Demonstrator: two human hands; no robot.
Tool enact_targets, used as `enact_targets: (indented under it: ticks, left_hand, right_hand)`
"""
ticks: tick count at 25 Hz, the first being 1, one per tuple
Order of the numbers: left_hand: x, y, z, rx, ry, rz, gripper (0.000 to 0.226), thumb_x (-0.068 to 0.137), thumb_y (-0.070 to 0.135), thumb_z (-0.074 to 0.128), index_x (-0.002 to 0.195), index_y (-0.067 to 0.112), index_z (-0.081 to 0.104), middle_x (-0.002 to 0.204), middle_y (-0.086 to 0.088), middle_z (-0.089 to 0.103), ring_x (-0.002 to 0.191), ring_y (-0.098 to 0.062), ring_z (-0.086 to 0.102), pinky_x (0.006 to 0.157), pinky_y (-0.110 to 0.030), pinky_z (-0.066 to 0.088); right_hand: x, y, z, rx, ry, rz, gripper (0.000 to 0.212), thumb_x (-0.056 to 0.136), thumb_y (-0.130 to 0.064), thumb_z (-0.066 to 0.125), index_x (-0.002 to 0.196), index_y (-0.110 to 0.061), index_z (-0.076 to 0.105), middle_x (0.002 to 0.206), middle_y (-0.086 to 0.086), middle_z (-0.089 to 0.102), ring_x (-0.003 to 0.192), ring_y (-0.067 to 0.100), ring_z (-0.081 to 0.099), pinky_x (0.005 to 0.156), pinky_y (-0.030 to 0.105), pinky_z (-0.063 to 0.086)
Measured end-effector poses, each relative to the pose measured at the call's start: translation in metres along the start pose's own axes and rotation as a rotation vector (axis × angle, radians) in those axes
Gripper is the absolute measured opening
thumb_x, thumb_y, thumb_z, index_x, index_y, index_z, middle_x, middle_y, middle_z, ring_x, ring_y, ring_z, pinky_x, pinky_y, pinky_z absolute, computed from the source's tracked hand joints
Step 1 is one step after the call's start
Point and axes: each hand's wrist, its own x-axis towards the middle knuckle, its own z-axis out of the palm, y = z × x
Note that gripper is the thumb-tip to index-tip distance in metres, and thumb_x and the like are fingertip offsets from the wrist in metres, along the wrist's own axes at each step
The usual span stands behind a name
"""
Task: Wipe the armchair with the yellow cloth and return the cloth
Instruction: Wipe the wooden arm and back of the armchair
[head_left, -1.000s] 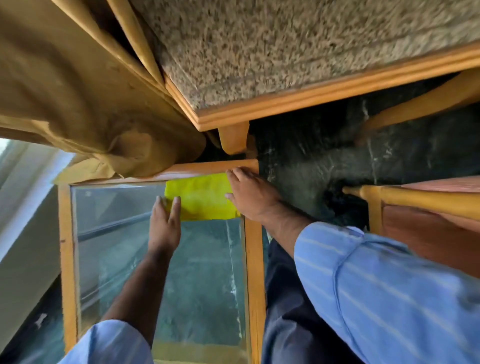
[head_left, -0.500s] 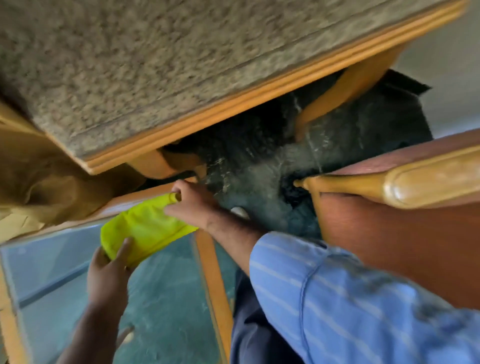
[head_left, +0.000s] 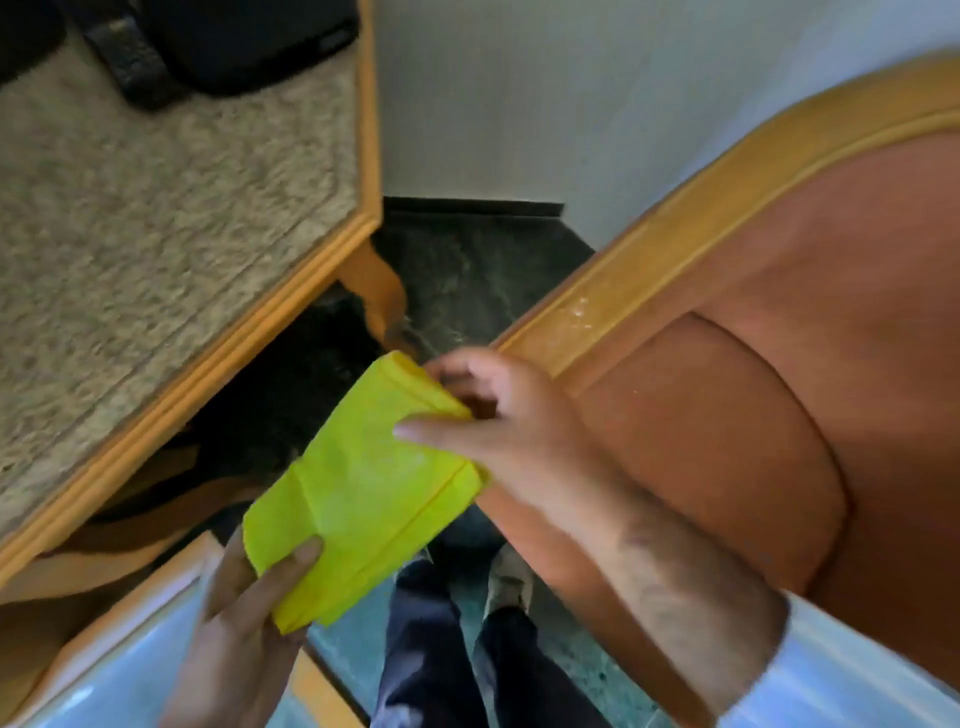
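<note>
The folded yellow cloth hangs in the air between both my hands, above the floor. My left hand grips its lower corner from underneath, thumb on top. My right hand pinches its upper end, thumb across the top face. Right of the cloth stands the armchair, with an orange-brown padded back and a light wooden frame. My right forearm crosses in front of the chair's back.
A wooden table with a speckled stone top fills the upper left, with dark objects on it. A glass-topped low table sits at the lower left. Dark floor, a white wall and my legs lie between.
The cloth has come up off the glass-topped table and is now held in the air by both hands. My view has swung right, bringing the armchair's back close.
</note>
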Motion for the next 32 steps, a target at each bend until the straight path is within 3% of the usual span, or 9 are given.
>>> enact_targets:
  ticks: [6, 9, 12, 14, 16, 18, 21, 25, 32]
  left_hand:
    - [0.033, 0.056, 0.129, 0.192, -0.272, 0.09, 0.046, 0.091, 0.02, 0.057, 0.135, 0.013, 0.067, 0.129, -0.013, 0.077, 0.111, -0.033, 0.076, 0.089, -0.048, 0.064]
    - [0.053, 0.049, 0.174, 0.504, -0.164, 0.149, 0.03, 0.082, 0.026, 0.08, 0.107, 0.01, 0.075, 0.106, -0.019, 0.078, 0.093, -0.029, 0.072, 0.078, -0.042, 0.054]
    - [0.069, 0.036, 0.193, 0.921, 0.011, 0.238, 0.028, 0.083, 0.04, 0.084, 0.091, 0.015, 0.073, 0.095, -0.012, 0.073, 0.089, -0.033, 0.068, 0.075, -0.04, 0.049]
    - [0.076, 0.029, 0.196, 1.253, 0.112, 0.402, 0.035, 0.082, 0.041, 0.086, 0.099, 0.016, 0.068, 0.11, -0.008, 0.064, 0.106, -0.035, 0.064, 0.087, -0.045, 0.053]
    - [0.08, 0.023, 0.194, 1.389, 0.08, 0.693, 0.054, 0.087, 0.031, 0.083, 0.13, 0.008, 0.059, 0.138, -0.014, 0.053, 0.133, -0.039, 0.052, 0.108, -0.057, 0.049]
    - [0.084, 0.022, 0.198, 1.476, -0.119, 1.026, 0.064, 0.097, 0.023, 0.07, 0.151, 0.0, 0.045, 0.163, -0.022, 0.039, 0.154, -0.038, 0.035, 0.125, -0.058, 0.034]
    - [0.101, 0.019, 0.224, 1.721, -0.405, 1.324, 0.072, 0.105, 0.039, 0.054, 0.162, 0.004, 0.027, 0.173, -0.015, 0.025, 0.162, -0.035, 0.021, 0.13, -0.058, 0.023]
    - [0.142, 0.014, 0.27, 1.943, -0.442, 1.397, 0.077, 0.11, 0.053, 0.034, 0.165, 0.004, 0.015, 0.175, -0.016, 0.022, 0.162, -0.034, 0.018, 0.129, -0.06, 0.025]
    - [0.147, 0.011, 0.296, 1.977, -0.376, 1.42, 0.075, 0.112, 0.05, 0.034, 0.165, 0.001, 0.015, 0.175, -0.02, 0.02, 0.163, -0.037, 0.018, 0.13, -0.057, 0.024]
  right_hand:
    - [0.016, -0.041, -0.158, -0.124, 0.261, -0.1, 0.043, 0.077, 0.003, 0.085, 0.115, -0.011, 0.07, 0.099, 0.004, 0.077, 0.084, 0.006, 0.07, 0.08, 0.02, 0.057]
    - [0.032, -0.029, -0.194, -0.392, 0.423, -0.178, 0.042, 0.068, -0.009, 0.093, 0.105, -0.015, 0.074, 0.094, 0.002, 0.08, 0.076, 0.006, 0.068, 0.079, 0.018, 0.057]
    - [0.051, -0.004, -0.2, -0.593, 0.432, -0.27, 0.044, 0.068, -0.01, 0.092, 0.108, -0.013, 0.073, 0.097, 0.004, 0.081, 0.08, 0.01, 0.067, 0.083, 0.04, 0.059]
    - [0.059, 0.015, -0.198, -0.77, 0.428, -0.302, 0.047, 0.073, -0.007, 0.087, 0.115, -0.014, 0.07, 0.1, 0.009, 0.078, 0.09, 0.023, 0.07, 0.08, 0.046, 0.059]
    - [0.061, 0.03, -0.201, -0.909, 0.455, -0.383, 0.052, 0.074, -0.009, 0.084, 0.122, -0.012, 0.067, 0.106, 0.014, 0.073, 0.102, 0.036, 0.065, 0.085, 0.051, 0.056]
    - [0.06, 0.035, -0.209, -0.992, 0.478, -0.469, 0.058, 0.077, -0.023, 0.083, 0.131, -0.01, 0.063, 0.123, 0.016, 0.067, 0.123, 0.04, 0.057, 0.103, 0.054, 0.048]
    - [0.074, 0.023, -0.23, -1.186, 0.543, -0.527, 0.06, 0.096, -0.044, 0.058, 0.144, -0.008, 0.052, 0.151, 0.014, 0.053, 0.153, 0.035, 0.031, 0.125, 0.056, 0.026]
    - [0.108, 0.017, -0.264, -1.468, 0.558, -0.509, 0.055, 0.109, -0.045, 0.03, 0.146, -0.01, 0.05, 0.158, 0.011, 0.049, 0.157, 0.031, 0.026, 0.127, 0.057, 0.021]
    - [0.119, 0.026, -0.269, -1.503, 0.614, -0.68, 0.05, 0.111, -0.036, 0.026, 0.13, -0.015, 0.066, 0.144, 0.005, 0.065, 0.149, 0.03, 0.042, 0.122, 0.052, 0.034]
